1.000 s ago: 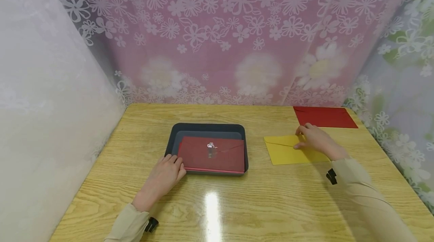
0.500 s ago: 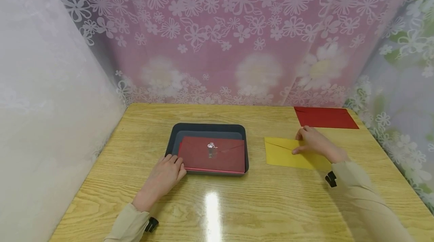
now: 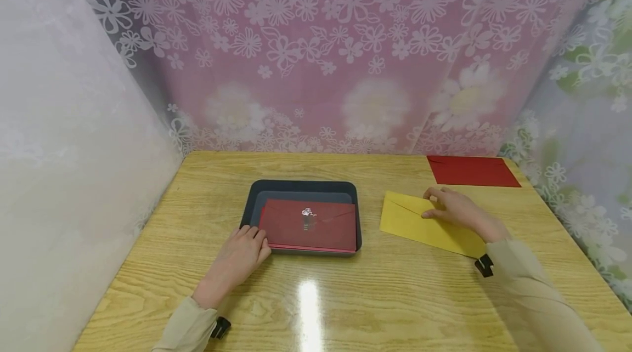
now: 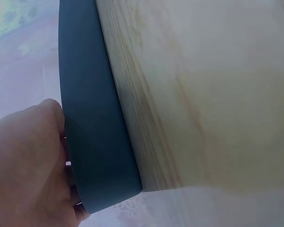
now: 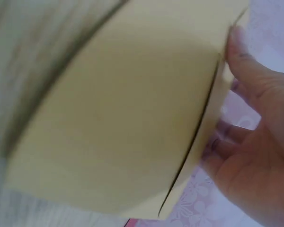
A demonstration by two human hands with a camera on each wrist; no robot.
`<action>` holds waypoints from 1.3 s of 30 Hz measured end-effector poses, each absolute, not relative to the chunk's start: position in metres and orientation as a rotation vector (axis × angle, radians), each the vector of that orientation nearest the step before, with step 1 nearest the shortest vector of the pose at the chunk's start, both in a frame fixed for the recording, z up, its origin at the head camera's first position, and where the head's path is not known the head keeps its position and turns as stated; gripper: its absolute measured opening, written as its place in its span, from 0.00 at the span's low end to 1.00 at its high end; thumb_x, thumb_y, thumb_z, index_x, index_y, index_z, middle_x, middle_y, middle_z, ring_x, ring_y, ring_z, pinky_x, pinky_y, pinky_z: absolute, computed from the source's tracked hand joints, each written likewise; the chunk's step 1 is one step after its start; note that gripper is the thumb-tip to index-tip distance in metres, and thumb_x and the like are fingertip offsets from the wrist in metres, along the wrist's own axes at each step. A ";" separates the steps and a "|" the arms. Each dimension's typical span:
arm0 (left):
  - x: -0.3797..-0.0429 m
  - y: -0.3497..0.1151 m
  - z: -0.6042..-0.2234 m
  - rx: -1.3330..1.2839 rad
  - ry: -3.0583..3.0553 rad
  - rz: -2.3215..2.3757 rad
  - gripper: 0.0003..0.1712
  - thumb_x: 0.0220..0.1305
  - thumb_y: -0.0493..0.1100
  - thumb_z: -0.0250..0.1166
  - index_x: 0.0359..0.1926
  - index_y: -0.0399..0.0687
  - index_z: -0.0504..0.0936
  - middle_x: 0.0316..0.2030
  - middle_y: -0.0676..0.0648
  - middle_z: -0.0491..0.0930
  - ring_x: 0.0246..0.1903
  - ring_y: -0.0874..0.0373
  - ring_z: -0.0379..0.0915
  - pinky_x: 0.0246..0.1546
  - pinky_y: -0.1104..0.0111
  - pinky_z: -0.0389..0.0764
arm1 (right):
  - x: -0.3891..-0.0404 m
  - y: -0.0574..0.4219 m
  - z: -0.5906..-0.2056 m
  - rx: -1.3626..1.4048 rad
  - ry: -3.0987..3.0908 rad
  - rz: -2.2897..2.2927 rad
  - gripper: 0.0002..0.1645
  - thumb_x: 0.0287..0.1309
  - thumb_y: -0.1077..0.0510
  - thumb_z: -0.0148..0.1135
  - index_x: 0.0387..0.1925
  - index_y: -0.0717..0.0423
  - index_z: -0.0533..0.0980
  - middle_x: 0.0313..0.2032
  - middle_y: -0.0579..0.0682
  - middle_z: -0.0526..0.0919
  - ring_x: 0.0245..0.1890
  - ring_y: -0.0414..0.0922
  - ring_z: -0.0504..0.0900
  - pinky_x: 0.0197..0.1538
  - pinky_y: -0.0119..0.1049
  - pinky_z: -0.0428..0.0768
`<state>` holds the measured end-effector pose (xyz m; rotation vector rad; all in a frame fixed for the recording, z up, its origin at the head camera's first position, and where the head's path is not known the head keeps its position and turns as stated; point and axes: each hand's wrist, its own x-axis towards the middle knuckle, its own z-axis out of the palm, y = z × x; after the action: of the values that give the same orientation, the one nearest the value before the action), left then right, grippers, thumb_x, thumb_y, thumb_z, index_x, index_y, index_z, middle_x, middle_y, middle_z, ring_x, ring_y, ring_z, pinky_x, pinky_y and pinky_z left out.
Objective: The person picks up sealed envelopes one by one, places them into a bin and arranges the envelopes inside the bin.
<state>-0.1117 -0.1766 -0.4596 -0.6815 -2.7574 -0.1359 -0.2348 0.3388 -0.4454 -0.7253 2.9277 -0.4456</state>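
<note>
In the head view my right hand pinches a yellow envelope by its far edge. The right wrist view shows the thumb on the near face of this envelope and the other fingers behind it. My left hand holds the front left corner of a dark grey tray; in the left wrist view its thumb lies against the outer wall of the tray. Inside the tray lies a dark red envelope with a silver print, with a brighter red edge and a pink edge peeking out beneath.
A red envelope lies flat at the back right of the wooden table. A pink flowered curtain hangs behind the table, with pale cloth at the left and right sides.
The yellow envelope has turned, its left end rising and its right end coming toward me, as my right hand shifted slightly left. My left hand and the tray have stayed put.
</note>
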 end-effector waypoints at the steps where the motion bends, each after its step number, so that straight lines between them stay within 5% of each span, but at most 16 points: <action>1: -0.112 -0.177 -0.460 -0.683 -2.758 -0.134 0.14 0.70 0.40 0.60 0.26 0.49 0.69 0.24 0.52 0.66 0.27 0.56 0.55 0.32 0.67 0.59 | -0.234 0.337 -0.446 -0.754 2.957 -0.449 0.24 0.60 0.48 0.70 0.50 0.57 0.73 0.43 0.62 0.80 0.39 0.57 0.82 0.43 0.56 0.79; 7: -0.112 -0.178 -0.462 -0.686 -2.750 -0.127 0.14 0.70 0.41 0.59 0.26 0.49 0.68 0.23 0.52 0.65 0.27 0.56 0.55 0.32 0.67 0.59 | -0.228 0.322 -0.445 -0.861 3.129 -0.469 0.15 0.66 0.55 0.65 0.49 0.58 0.73 0.37 0.57 0.84 0.32 0.52 0.84 0.37 0.49 0.81; 11: -0.111 -0.177 -0.460 -0.690 -2.739 -0.119 0.14 0.70 0.40 0.60 0.26 0.49 0.69 0.23 0.52 0.65 0.27 0.56 0.56 0.32 0.67 0.59 | -0.225 0.313 -0.441 -0.938 3.285 -0.430 0.11 0.66 0.57 0.64 0.46 0.56 0.74 0.30 0.51 0.82 0.22 0.42 0.73 0.30 0.41 0.73; 19: -0.111 -0.177 -0.459 -0.682 -2.752 -0.126 0.15 0.70 0.41 0.61 0.25 0.49 0.69 0.23 0.52 0.65 0.27 0.56 0.55 0.32 0.67 0.58 | -0.224 0.299 -0.422 -1.241 3.541 -0.196 0.13 0.59 0.56 0.69 0.36 0.58 0.73 0.22 0.51 0.79 0.23 0.48 0.69 0.33 0.40 0.62; 29: -0.110 -0.178 -0.459 -0.682 -2.762 -0.144 0.16 0.70 0.41 0.60 0.25 0.49 0.68 0.23 0.52 0.64 0.27 0.57 0.55 0.32 0.67 0.58 | -0.226 0.270 -0.385 -1.354 3.724 -0.159 0.26 0.77 0.42 0.45 0.37 0.61 0.73 0.25 0.56 0.81 0.27 0.56 0.76 0.33 0.46 0.66; 39: -0.112 -0.178 -0.461 -0.678 -2.761 -0.142 0.13 0.70 0.41 0.60 0.26 0.49 0.71 0.23 0.52 0.65 0.27 0.56 0.56 0.32 0.67 0.59 | -0.221 0.198 -0.364 -1.332 3.658 -0.614 0.15 0.59 0.58 0.71 0.38 0.64 0.74 0.32 0.59 0.83 0.32 0.59 0.78 0.38 0.51 0.73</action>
<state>-0.1117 -0.1776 -0.4610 -0.6781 -2.7612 -0.1415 -0.2212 0.1979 -0.3639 -1.3321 3.6583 -0.6142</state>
